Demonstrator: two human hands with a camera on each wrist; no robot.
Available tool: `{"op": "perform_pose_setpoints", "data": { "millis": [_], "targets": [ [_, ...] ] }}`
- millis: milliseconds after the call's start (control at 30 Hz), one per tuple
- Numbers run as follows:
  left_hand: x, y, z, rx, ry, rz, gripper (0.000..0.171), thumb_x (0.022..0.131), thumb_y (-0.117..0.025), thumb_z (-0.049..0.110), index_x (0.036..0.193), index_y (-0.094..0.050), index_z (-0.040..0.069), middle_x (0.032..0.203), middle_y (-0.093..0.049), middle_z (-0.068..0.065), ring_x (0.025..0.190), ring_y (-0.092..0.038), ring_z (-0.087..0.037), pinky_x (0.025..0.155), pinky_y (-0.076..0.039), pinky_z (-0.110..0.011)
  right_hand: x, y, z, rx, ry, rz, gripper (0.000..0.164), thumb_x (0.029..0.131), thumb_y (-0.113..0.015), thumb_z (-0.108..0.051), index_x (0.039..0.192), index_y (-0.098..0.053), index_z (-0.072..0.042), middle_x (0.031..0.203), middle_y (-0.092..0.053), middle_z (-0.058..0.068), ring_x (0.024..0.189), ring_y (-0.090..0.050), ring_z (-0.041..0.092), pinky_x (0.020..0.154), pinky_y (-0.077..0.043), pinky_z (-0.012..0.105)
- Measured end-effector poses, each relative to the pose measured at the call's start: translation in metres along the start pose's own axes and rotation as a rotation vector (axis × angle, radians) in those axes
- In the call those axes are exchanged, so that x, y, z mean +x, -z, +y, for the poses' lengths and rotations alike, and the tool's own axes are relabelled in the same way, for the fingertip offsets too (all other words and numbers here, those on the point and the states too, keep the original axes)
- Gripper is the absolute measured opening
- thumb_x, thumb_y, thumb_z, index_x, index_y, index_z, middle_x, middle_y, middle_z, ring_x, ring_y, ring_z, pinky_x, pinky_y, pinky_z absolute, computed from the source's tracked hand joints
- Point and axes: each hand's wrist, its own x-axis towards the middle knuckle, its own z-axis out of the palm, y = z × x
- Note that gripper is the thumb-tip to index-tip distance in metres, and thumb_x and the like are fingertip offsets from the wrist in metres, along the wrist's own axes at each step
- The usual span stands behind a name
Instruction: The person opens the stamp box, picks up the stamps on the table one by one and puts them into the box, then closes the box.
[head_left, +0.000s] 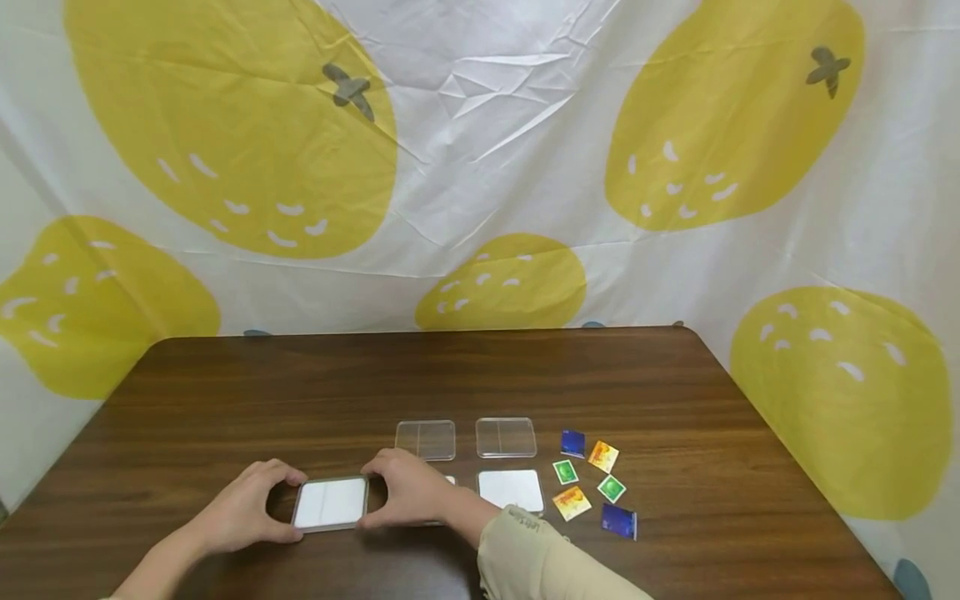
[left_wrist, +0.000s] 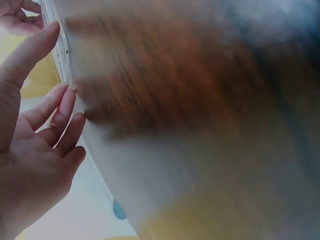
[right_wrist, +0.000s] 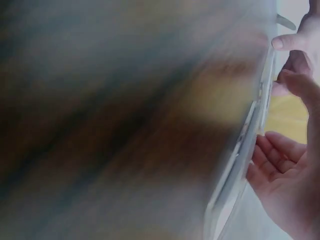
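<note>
A flat, clear-rimmed plastic case (head_left: 330, 504) with a white inside and a thin line across it lies at the front left of the table. My left hand (head_left: 243, 504) grips its left side, thumb at the near corner and a finger at the far one. On the opposite side, my right hand (head_left: 411, 493) holds the right edge the same way. The left wrist view shows the case edge-on (left_wrist: 64, 55) beside the left hand (left_wrist: 40, 145). In the right wrist view, case edges (right_wrist: 265, 95) run past the right hand (right_wrist: 282, 175).
Behind are two clear lids (head_left: 426, 440) (head_left: 506, 437). A white-filled case (head_left: 510, 490) lies right of my hand; another is mostly hidden under that hand. Small blue (head_left: 573, 443), orange (head_left: 572, 503) and green (head_left: 566, 472) cards lie scattered on the brown table (head_left: 712, 467).
</note>
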Motion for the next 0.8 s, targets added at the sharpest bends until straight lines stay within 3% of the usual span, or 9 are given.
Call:
{"op": "perform_pose_setpoints", "data": {
  "millis": [433, 800],
  "targets": [
    [-0.001, 0.002, 0.0, -0.008, 0.037, -0.001, 0.062, 0.059, -0.081, 0.039, 0.106, -0.059, 0.005, 0.105, -0.057, -0.002, 0.103, -0.048, -0.03, 0.085, -0.041, -0.052, 0.016, -0.005, -0.012, -0.226, -0.008, -0.04, 0.051, 0.061, -0.076, -0.047, 0.096, -0.066, -0.011, 0.08, -0.052, -0.006, 0.074, -0.047, 0.006, 0.067, -0.039, 0.013],
    [-0.001, -0.002, 0.0, -0.002, 0.024, 0.016, 0.065, 0.058, -0.081, 0.039, 0.107, -0.058, 0.004, 0.107, -0.056, -0.003, 0.104, -0.048, -0.031, 0.084, -0.041, -0.053, 0.017, -0.006, -0.014, -0.193, -0.04, -0.06, 0.054, 0.058, -0.078, -0.043, 0.098, -0.066, -0.008, 0.084, -0.055, -0.004, 0.078, -0.049, 0.007, 0.069, -0.04, 0.013]
  ]
}}
